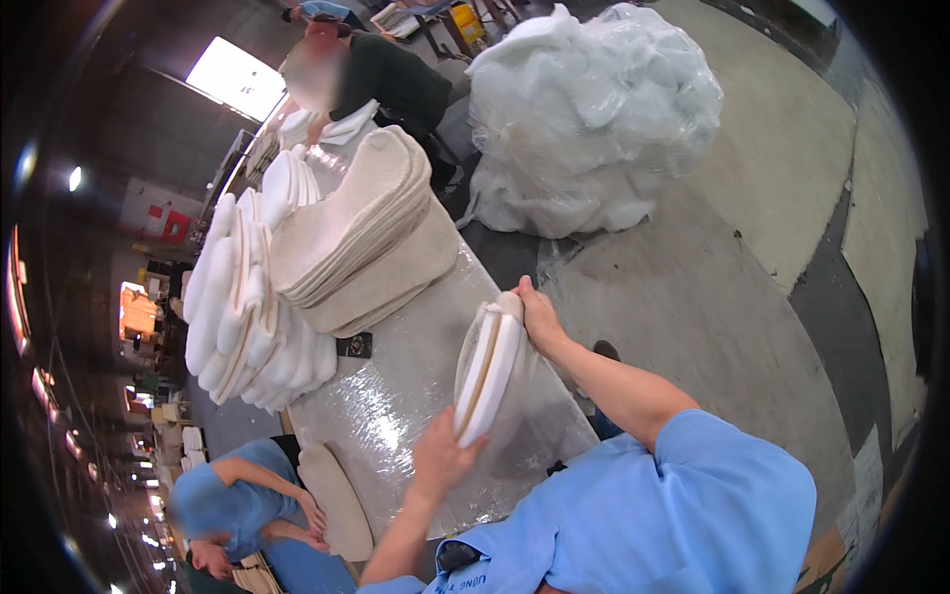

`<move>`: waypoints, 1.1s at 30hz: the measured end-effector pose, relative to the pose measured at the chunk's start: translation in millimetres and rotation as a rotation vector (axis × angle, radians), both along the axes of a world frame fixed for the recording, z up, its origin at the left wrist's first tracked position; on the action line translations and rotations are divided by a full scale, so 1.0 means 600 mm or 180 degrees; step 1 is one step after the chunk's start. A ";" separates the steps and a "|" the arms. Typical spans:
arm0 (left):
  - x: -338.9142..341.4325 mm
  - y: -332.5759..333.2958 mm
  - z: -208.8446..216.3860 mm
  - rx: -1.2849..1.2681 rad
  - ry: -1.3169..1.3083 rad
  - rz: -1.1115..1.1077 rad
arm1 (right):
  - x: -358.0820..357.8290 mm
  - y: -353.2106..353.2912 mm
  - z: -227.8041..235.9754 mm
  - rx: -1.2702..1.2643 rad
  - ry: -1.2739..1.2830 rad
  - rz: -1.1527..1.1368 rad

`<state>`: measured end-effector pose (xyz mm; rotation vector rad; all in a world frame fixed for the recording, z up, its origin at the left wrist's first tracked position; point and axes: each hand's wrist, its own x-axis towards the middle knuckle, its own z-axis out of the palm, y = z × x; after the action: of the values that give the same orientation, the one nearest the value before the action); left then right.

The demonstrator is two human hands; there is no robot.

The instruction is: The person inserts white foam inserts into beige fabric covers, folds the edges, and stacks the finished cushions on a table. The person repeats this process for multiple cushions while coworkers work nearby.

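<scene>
One long, white-and-beige padded fabric piece (487, 368) slants lengthwise from near left to far right, fingers of left hand (442, 455) and right hand (537, 315) closed on its near and far ends.

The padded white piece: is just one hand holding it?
No, the left hand grips the near end of the padded white piece and the right hand grips its far end.

Left grip (444, 452) closer in, right grip (537, 319) farther out (forearms (625, 384) bare), both with curled fingers (525, 286).
</scene>
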<state>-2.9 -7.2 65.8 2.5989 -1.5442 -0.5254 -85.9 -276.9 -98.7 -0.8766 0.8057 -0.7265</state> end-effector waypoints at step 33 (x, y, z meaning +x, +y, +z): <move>0.155 -0.190 -0.140 -0.4271 0.2466 0.3579 | 0.319 0.067 0.138 -0.2176 0.0487 0.1623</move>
<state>90.0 -121.2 -17.9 1.4209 0.0674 -0.1588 105.7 -237.0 -15.7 -1.6959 0.4212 -0.4769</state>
